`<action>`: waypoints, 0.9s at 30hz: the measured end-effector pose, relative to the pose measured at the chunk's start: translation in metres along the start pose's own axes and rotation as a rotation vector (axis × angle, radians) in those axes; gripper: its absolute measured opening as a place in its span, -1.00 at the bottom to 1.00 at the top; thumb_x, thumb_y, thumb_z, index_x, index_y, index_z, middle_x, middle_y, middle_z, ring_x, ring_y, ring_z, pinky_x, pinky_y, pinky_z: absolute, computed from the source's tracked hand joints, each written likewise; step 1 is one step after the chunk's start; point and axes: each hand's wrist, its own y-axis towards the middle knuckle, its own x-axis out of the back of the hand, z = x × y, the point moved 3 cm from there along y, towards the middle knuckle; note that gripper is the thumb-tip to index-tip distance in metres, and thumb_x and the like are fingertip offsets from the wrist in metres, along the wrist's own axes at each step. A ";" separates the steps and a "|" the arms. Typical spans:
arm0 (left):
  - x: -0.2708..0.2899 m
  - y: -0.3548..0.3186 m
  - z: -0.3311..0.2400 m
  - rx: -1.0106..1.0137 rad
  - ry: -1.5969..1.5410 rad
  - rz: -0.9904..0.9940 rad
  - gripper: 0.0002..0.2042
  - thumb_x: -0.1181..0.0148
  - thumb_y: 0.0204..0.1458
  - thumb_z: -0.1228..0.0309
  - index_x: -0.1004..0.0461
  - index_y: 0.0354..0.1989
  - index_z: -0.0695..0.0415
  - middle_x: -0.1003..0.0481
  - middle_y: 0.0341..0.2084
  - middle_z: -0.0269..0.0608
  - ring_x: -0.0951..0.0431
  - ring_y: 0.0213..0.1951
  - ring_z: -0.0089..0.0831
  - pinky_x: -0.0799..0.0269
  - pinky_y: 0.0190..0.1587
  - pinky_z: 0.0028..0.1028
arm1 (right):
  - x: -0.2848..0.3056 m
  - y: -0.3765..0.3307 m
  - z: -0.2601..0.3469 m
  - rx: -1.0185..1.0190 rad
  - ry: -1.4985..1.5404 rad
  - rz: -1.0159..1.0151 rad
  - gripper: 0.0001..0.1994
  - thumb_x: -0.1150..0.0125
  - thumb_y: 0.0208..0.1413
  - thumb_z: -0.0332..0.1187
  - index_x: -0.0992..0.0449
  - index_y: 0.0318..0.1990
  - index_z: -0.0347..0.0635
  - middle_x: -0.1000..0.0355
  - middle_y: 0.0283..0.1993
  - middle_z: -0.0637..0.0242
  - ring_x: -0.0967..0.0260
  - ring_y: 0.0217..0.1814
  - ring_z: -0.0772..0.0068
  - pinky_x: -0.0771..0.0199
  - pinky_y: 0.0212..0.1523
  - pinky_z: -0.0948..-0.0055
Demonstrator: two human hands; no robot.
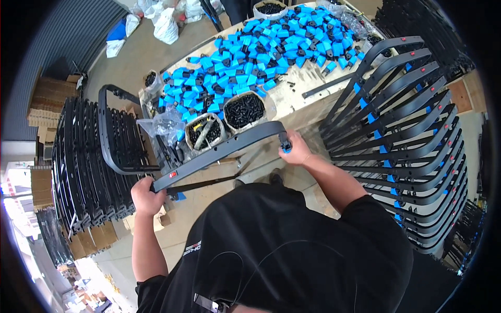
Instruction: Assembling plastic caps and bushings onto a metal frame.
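Frame, black, curved bar [219,151], held level across the near edge of the workbench [308,101], spanning from left-near to right-far. Left hand [147,195]: fingers closed around the left end of the bar, just beside a small red tag. Right hand [297,149]: fingers wrapped over the right corner of the bar, pinching at a blue plastic fitting [285,147] seated there. Thin black crossbar [201,185] running beneath the held bar, near the left hand.

Workbench surface: heap of blue plastic fittings [261,52] (with black pieces mixed in) covering most of the far half. Two round tubs near the bench edge, just behind the held bar: tub of black screws [244,110] on the right, tub of mixed hardware [204,133] on the left. Clear plastic bag [164,125], crumpled, left of the tubs. Further bucket of black parts [270,8] at the far edge.

Right side: stack of black frames with blue fittings [402,141], leaning in a fanned row, close to the right forearm. Left side: stack of bare black frames [86,161], upright, packed tight, resting on cardboard [49,101]. Far left floor: white bags [166,25].
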 end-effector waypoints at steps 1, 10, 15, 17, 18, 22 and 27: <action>0.002 -0.001 -0.001 -0.010 0.003 0.000 -0.78 -0.34 -0.32 0.40 -0.47 -0.49 0.20 -0.48 -0.57 0.03 -0.52 -0.46 0.09 -0.44 -0.39 -0.11 | 0.001 -0.001 0.005 0.000 0.002 -0.013 -0.51 -0.36 -0.14 -0.29 -0.49 0.02 -0.18 -0.47 -0.01 0.01 -0.39 0.08 -0.18 -0.38 0.18 0.05; -0.020 -0.059 0.034 0.102 -0.304 -0.383 -0.30 -0.41 -0.18 0.49 -0.30 0.23 0.22 -0.41 0.01 -0.02 -0.43 0.03 -0.11 -0.34 0.13 -0.24 | 0.093 0.021 0.111 0.191 0.661 0.106 -0.10 -0.54 -0.13 -0.18 -0.22 0.41 -0.16 -0.31 0.34 0.21 -0.18 0.43 0.26 -0.13 0.36 0.28; -0.132 -0.149 0.104 0.575 -0.588 -0.050 -0.29 -0.48 -0.03 0.27 -0.27 0.25 0.27 -0.45 0.02 -0.02 -0.46 0.05 -0.28 -0.39 0.07 -0.26 | 0.085 0.036 0.214 0.365 0.289 0.077 -0.36 -0.54 -0.10 -0.14 -0.48 0.14 -0.23 -0.49 0.09 0.13 -0.43 0.15 0.16 -0.40 0.12 0.26; -0.156 -0.148 0.090 0.680 -0.628 -0.033 -0.37 -0.46 0.00 0.24 -0.33 0.19 0.27 -0.51 -0.08 -0.04 -0.51 -0.04 -0.29 -0.43 0.01 -0.27 | 0.077 0.037 0.230 0.292 -0.125 -0.004 -0.52 -0.60 -0.15 -0.11 -0.56 -0.19 -0.26 -0.50 -0.24 0.13 -0.47 -0.16 0.12 -0.45 -0.12 0.23; -0.165 -0.146 0.087 0.784 -0.651 -0.007 -0.44 -0.44 0.03 0.21 -0.39 0.12 0.26 -0.57 -0.19 -0.05 -0.57 -0.14 -0.30 -0.47 -0.06 -0.28 | 0.070 0.029 0.238 0.332 -0.087 -0.104 -0.53 -0.64 -0.21 -0.08 -0.52 -0.37 -0.25 -0.40 -0.42 0.17 -0.39 -0.35 0.11 -0.40 -0.29 0.22; -0.177 -0.143 0.118 0.963 -0.644 -0.282 -0.61 -0.37 0.07 0.24 -0.50 -0.11 0.32 -0.63 -0.33 -0.02 -0.65 -0.27 -0.26 -0.52 -0.11 -0.30 | 0.047 -0.013 0.272 0.243 -0.137 -0.086 -0.53 -0.63 -0.22 -0.03 -0.51 -0.43 -0.20 -0.38 -0.52 0.20 -0.34 -0.49 0.13 -0.32 -0.43 0.19; -0.163 -0.159 0.194 0.708 -0.354 0.300 -0.49 -0.31 0.02 0.17 -0.50 -0.04 0.41 -0.63 -0.34 0.20 -0.67 -0.22 0.07 -0.54 -0.09 -0.16 | 0.006 -0.082 0.340 0.367 -0.210 -0.267 -0.58 -0.62 -0.25 -0.10 -0.50 -0.41 -0.16 -0.36 -0.50 0.21 -0.33 -0.47 0.12 -0.32 -0.43 0.23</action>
